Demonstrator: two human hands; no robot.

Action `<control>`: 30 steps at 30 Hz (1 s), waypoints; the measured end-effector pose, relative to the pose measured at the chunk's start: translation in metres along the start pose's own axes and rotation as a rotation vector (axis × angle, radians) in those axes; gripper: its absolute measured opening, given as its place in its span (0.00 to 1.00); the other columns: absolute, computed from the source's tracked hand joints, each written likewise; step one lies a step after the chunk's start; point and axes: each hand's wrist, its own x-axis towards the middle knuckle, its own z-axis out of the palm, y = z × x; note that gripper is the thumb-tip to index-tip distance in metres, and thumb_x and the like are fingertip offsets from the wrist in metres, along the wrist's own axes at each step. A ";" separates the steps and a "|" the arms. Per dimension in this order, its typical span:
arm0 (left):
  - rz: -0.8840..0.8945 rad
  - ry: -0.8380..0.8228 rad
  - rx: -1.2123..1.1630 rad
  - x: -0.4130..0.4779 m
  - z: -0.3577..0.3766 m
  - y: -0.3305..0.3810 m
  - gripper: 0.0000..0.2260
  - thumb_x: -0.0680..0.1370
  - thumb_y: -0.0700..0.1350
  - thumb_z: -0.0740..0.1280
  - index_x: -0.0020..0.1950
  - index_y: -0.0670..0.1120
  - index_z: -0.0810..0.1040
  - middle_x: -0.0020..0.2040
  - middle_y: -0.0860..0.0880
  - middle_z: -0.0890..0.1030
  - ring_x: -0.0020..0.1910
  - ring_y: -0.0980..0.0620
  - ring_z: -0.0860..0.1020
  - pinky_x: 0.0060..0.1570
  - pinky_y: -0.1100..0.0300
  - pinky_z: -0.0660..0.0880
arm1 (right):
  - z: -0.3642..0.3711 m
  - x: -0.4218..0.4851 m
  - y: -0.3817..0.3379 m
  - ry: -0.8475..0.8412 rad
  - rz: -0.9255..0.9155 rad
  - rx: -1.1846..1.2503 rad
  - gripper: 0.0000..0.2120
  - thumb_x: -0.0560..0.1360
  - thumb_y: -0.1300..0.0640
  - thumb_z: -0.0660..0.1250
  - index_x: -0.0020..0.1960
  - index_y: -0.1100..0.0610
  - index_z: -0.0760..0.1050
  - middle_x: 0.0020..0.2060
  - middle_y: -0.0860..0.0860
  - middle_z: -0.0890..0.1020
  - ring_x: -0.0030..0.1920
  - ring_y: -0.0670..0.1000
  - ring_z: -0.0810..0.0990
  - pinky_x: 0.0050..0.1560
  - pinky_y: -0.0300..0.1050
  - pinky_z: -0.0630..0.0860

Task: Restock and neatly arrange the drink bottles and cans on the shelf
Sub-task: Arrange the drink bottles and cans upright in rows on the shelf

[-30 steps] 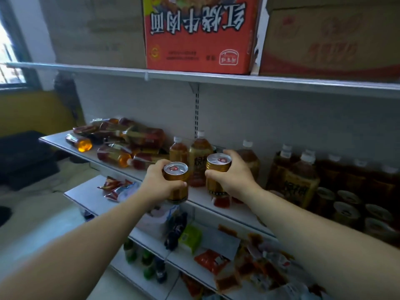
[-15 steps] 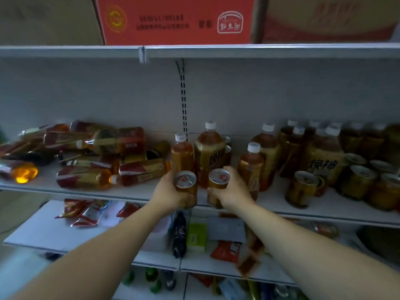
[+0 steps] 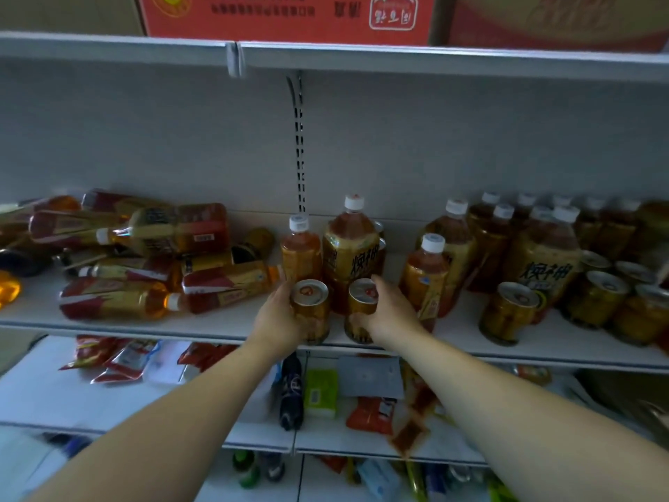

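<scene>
My left hand (image 3: 276, 317) grips a gold can (image 3: 312, 309) standing at the front edge of the middle shelf (image 3: 217, 329). Beside it, my right hand (image 3: 387, 312) grips a second gold can (image 3: 359, 307), also resting on the shelf. Directly behind the cans stand a small tea bottle (image 3: 300, 250) and a large tea bottle (image 3: 349, 248). A heap of tea bottles (image 3: 144, 262) lies on its side to the left. Upright bottles (image 3: 521, 248) and several gold cans (image 3: 593, 302) fill the right side.
Red cartons (image 3: 289, 12) sit on the top shelf. The lower shelf (image 3: 43, 396) carries snack packets, a green pack (image 3: 320, 393), a dark folded umbrella (image 3: 291, 393) and red sachets. Bare shelf shows between my right hand and a lone can (image 3: 510, 313).
Both hands have carried the cans forward and down onto the shelf's front edge. The view has swung from the left to face the shelf squarely.
</scene>
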 end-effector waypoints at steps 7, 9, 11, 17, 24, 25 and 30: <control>0.005 -0.054 -0.026 0.004 -0.008 -0.003 0.25 0.66 0.53 0.75 0.59 0.59 0.68 0.51 0.60 0.76 0.49 0.59 0.76 0.45 0.66 0.70 | -0.008 -0.004 -0.027 -0.038 -0.034 -0.291 0.44 0.73 0.43 0.69 0.77 0.56 0.47 0.75 0.57 0.55 0.71 0.60 0.63 0.65 0.50 0.66; -0.001 0.003 -0.044 0.013 -0.024 0.003 0.25 0.67 0.61 0.72 0.59 0.58 0.69 0.51 0.59 0.76 0.48 0.60 0.74 0.44 0.64 0.70 | -0.021 0.001 -0.041 0.070 -0.115 -0.306 0.46 0.71 0.40 0.69 0.77 0.54 0.48 0.74 0.56 0.58 0.71 0.59 0.63 0.66 0.51 0.67; -0.020 0.045 -0.064 0.029 -0.042 0.011 0.31 0.67 0.64 0.68 0.64 0.49 0.69 0.57 0.52 0.76 0.51 0.55 0.76 0.47 0.57 0.75 | -0.038 0.012 -0.057 0.181 -0.169 -0.266 0.45 0.71 0.39 0.68 0.77 0.54 0.48 0.73 0.56 0.60 0.71 0.59 0.63 0.67 0.52 0.67; -0.061 -0.001 -0.032 0.063 -0.057 0.036 0.36 0.66 0.61 0.70 0.68 0.44 0.67 0.63 0.41 0.74 0.61 0.41 0.74 0.59 0.41 0.73 | -0.058 0.055 -0.082 0.147 -0.112 -0.060 0.47 0.68 0.39 0.72 0.75 0.55 0.52 0.68 0.57 0.66 0.66 0.58 0.68 0.55 0.44 0.65; -0.056 -0.099 0.004 0.078 -0.032 0.028 0.41 0.68 0.50 0.75 0.73 0.51 0.55 0.54 0.58 0.73 0.52 0.59 0.74 0.53 0.60 0.72 | -0.041 0.094 -0.072 -0.040 -0.025 0.047 0.58 0.59 0.44 0.80 0.75 0.48 0.45 0.69 0.55 0.66 0.67 0.59 0.69 0.64 0.55 0.70; -0.070 -0.086 -0.018 0.079 -0.030 0.026 0.41 0.67 0.48 0.76 0.73 0.53 0.55 0.52 0.59 0.74 0.50 0.60 0.75 0.51 0.59 0.73 | -0.041 0.097 -0.071 -0.039 -0.040 0.036 0.57 0.59 0.44 0.80 0.75 0.48 0.46 0.68 0.55 0.67 0.65 0.59 0.70 0.63 0.55 0.71; -0.096 0.036 -0.120 0.082 -0.030 0.026 0.34 0.65 0.44 0.75 0.65 0.60 0.62 0.51 0.58 0.78 0.52 0.55 0.78 0.52 0.54 0.76 | -0.047 0.102 -0.068 -0.005 -0.108 0.105 0.47 0.60 0.47 0.78 0.71 0.48 0.55 0.60 0.53 0.73 0.58 0.56 0.74 0.52 0.50 0.73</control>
